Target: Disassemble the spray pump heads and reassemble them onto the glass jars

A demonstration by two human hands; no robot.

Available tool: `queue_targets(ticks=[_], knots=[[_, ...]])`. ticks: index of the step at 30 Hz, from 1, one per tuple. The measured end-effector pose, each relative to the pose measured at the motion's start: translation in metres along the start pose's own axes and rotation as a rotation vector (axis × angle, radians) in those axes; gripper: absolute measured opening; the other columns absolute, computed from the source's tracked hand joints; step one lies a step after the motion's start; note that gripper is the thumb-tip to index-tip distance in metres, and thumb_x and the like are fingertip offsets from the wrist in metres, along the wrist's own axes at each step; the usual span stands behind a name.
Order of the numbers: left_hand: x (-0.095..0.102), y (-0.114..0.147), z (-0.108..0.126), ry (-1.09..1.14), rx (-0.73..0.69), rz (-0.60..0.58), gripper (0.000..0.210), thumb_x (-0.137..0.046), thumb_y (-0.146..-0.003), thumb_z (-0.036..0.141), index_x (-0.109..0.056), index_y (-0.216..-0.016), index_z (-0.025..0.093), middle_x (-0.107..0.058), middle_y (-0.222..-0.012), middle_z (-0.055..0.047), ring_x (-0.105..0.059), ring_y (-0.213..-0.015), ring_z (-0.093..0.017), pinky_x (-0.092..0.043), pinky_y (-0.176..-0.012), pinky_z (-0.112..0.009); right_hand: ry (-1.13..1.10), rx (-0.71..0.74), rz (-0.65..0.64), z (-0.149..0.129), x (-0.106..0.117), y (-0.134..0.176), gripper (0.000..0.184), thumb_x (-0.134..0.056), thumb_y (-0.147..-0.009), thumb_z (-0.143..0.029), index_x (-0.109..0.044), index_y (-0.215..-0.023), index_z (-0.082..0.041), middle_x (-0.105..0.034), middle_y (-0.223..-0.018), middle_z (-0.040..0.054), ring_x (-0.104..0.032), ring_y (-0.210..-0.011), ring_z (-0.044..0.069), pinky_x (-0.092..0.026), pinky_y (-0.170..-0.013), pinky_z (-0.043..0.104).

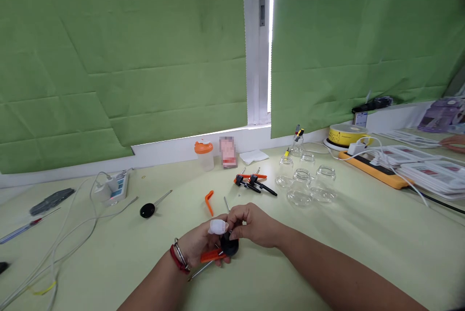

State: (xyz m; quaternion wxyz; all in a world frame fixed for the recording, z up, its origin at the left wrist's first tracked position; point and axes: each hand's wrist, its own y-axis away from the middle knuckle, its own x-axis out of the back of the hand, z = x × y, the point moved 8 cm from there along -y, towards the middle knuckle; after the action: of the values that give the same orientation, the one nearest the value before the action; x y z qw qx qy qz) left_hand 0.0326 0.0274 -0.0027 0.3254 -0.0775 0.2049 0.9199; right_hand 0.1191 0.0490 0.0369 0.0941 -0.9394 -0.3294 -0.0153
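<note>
My left hand [203, 238] is closed around a black round part [229, 247] with an orange lever [212, 256] sticking out of it. A thin metal rod [201, 270] juts out below that hand, and one of its fingers has a white wrap [217, 226]. Fingers pinched, my right hand [250, 226] touches the top of the black part; whether a small piece sits between the fingertips is hidden. Just beyond the hands lie a loose orange lever [209, 203] and another metal rod [226, 203]. Farther back are two black assemblies [250, 182] with orange levers and rods.
Several glass jars [300, 190] stand right of centre, one holding screwdrivers [298, 132]. A black disc on a rod [147, 210] lies left. A shaker cup [205, 158] stands at the back. White cables [78, 226] cross the left side; an orange power strip [378, 170] lies right.
</note>
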Motion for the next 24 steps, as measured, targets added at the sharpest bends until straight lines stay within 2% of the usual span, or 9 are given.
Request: queue_targets(ticks=[8,14,24], knots=[[-0.001,0.0,0.0,-0.039,0.001,0.001,0.042,-0.061,-0.063,0.043,-0.053,-0.097,0.02,-0.059,-0.075,-0.004,-0.062,-0.055,-0.017,-0.039,-0.04,-0.02,-0.124,-0.064,-0.048,0.012,-0.003,-0.002,0.018,-0.077,-0.058,-0.024,-0.065,-0.07,-0.018,-0.065,-0.073,-0.0014,-0.061,-0.074,0.016,-0.047,-0.071,0.03],[0.0,0.0,-0.001,-0.029,0.011,0.02,0.04,-0.061,-0.062,0.043,-0.052,-0.093,0.019,-0.058,-0.075,-0.004,-0.061,-0.055,-0.018,-0.038,-0.041,-0.021,-0.262,-0.097,-0.083,0.02,-0.007,-0.003,0.025,-0.08,-0.055,-0.024,-0.063,-0.071,-0.015,-0.066,-0.075,0.0014,-0.063,-0.075,0.018,-0.048,-0.074,0.034],[0.001,-0.001,-0.002,-0.02,0.011,0.012,0.043,-0.06,-0.064,0.043,-0.052,-0.098,0.019,-0.058,-0.072,-0.004,-0.063,-0.056,-0.019,-0.04,-0.042,-0.022,-0.301,-0.096,-0.072,0.027,-0.007,-0.004,0.028,-0.082,-0.054,-0.022,-0.064,-0.072,-0.013,-0.065,-0.075,0.0018,-0.063,-0.074,0.017,-0.048,-0.074,0.034]])
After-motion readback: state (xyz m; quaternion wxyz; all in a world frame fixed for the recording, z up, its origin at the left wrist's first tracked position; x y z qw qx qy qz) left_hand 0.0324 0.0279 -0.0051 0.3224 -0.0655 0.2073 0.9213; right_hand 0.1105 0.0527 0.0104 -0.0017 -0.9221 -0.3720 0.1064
